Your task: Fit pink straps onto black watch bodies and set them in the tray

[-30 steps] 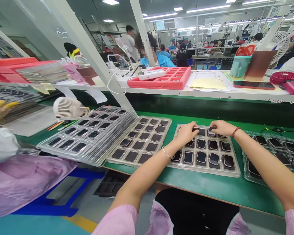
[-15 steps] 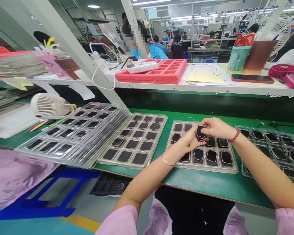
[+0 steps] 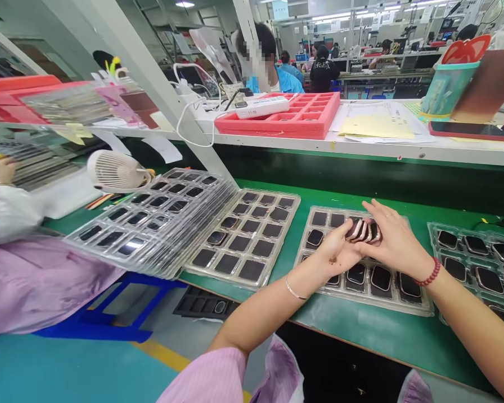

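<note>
Both hands meet above the middle clear tray on the green counter. The left hand is closed around a small stack of dark watch cases, and the right hand lies over them with its fingers curled, so both hands grip the same stack. The cases are held in the air, just above the far rows of this tray, not in any pocket.

The stack is only pinched from the sides, and I judge the main risk is that one case slides out and falls on the cases lying in the pockets below, which could scratch a glossy face. The bracelet on the right wrist hangs near the lower row of the tray and could brush those parts if the wrist drops. A second tray is just beside the left forearm, and a low elbow might push it.

The cases stand on edge, side by side, with their flat faces against each other. The row runs roughly left to right between the two palms, slightly tilted. Which way each face looks, I cannot tell, because the fingers cover most of them.
</note>
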`<state>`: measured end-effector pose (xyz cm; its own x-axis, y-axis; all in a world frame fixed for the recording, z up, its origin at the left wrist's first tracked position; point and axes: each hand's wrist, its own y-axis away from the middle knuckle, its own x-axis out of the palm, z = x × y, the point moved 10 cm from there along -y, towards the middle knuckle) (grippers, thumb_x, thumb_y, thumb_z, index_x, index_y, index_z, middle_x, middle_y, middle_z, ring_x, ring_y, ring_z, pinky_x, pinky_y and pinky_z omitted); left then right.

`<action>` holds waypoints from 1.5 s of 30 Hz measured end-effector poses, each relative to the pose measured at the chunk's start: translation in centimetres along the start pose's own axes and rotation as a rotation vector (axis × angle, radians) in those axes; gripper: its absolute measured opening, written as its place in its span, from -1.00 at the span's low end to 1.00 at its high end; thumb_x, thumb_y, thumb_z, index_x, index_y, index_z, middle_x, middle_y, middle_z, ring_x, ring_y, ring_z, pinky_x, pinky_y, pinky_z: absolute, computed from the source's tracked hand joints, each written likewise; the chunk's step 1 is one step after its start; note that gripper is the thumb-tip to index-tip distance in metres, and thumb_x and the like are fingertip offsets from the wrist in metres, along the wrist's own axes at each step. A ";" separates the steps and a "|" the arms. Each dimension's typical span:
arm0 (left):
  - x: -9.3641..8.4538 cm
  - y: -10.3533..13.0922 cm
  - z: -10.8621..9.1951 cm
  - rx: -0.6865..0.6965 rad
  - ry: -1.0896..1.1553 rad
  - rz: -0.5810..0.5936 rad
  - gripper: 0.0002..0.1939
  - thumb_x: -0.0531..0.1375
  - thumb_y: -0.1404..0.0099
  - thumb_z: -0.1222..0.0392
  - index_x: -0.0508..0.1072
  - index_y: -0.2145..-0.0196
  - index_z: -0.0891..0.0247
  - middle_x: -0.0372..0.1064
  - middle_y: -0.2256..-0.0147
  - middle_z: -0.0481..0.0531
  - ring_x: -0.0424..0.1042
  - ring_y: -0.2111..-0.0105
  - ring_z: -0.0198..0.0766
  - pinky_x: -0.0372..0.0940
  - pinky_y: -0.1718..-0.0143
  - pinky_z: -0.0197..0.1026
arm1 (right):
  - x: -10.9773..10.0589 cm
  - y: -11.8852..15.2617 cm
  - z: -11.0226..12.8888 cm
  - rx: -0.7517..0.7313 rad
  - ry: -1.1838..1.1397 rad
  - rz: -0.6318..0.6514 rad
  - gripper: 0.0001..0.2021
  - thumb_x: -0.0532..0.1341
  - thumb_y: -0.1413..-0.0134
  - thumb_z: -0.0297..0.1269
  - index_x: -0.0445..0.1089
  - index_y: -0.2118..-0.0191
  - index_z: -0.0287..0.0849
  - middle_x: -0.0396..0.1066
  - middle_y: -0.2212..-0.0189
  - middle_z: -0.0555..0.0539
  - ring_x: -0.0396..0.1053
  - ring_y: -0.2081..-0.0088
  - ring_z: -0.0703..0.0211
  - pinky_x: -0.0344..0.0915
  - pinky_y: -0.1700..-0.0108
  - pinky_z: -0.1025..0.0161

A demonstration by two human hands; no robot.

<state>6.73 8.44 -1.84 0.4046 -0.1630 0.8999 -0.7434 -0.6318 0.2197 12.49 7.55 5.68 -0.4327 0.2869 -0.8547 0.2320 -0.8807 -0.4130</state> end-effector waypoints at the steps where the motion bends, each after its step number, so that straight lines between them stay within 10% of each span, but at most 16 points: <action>1: 0.2 0.1 0.1 0.001 -0.001 0.011 -0.54 -0.10 -0.52 0.10 0.52 0.20 0.40 0.49 0.30 0.18 0.52 0.20 -0.18 0.32 -0.05 -0.13 | 0.2 0.1 0.1 -0.004 -0.003 0.010 -0.16 0.32 -0.05 0.07 0.13 -0.34 -0.27 0.27 -0.24 -0.38 0.19 -0.27 -0.35 0.21 -0.19 -0.34; 11: -1.9 1.3 -1.0 0.218 -0.548 -0.156 -0.54 0.08 -0.43 -0.13 0.50 0.01 0.31 0.50 0.09 0.16 0.43 -0.01 -0.10 0.23 -0.16 -0.07 | -2.3 1.3 4.0 -0.224 -0.220 -0.171 -0.42 0.25 -0.25 -0.19 0.13 -0.32 -0.12 0.49 -0.05 -0.18 0.46 -0.07 -0.05 0.38 -0.16 -0.08; 19: 0.3 2.7 -1.8 0.313 -1.103 -0.033 -0.18 -0.14 -0.29 -0.52 0.47 0.39 0.33 0.41 0.36 0.11 0.34 0.26 -0.16 0.30 0.12 -0.10 | -3.5 1.9 5.1 -0.275 -0.389 -0.247 -0.19 0.36 -0.17 -0.22 -0.05 -0.42 -0.11 0.49 -0.04 -0.18 0.48 -0.06 -0.03 0.48 -0.06 0.07; 28: 1.9 1.9 -1.0 0.135 -0.775 0.267 -0.24 0.32 0.04 -0.46 0.50 0.23 0.35 0.41 0.35 0.11 0.41 0.30 -0.17 0.31 0.22 -0.18 | -3.3 1.9 6.2 -0.358 -0.275 -0.175 -0.17 0.28 -0.24 -0.25 -0.20 -0.46 -0.13 0.52 0.01 -0.20 0.51 0.01 -0.06 0.49 -0.02 0.02; 45: 2.3 1.7 -0.9 0.096 -0.810 0.298 -0.66 0.45 -0.04 0.02 0.48 0.45 0.33 0.39 0.45 -0.02 0.37 0.39 -0.32 0.25 0.25 -0.24 | -1.9 1.7 5.9 -0.420 -0.193 -0.178 -0.19 0.23 -0.25 -0.36 -0.22 -0.47 -0.14 0.51 0.01 -0.26 0.50 0.00 -0.14 0.43 -0.07 -0.11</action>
<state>5.89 7.68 0.96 0.4819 -0.7983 0.3613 -0.8453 -0.5321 -0.0483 8.52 3.24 8.42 -0.6417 0.3090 -0.7019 0.4539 -0.5847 -0.6724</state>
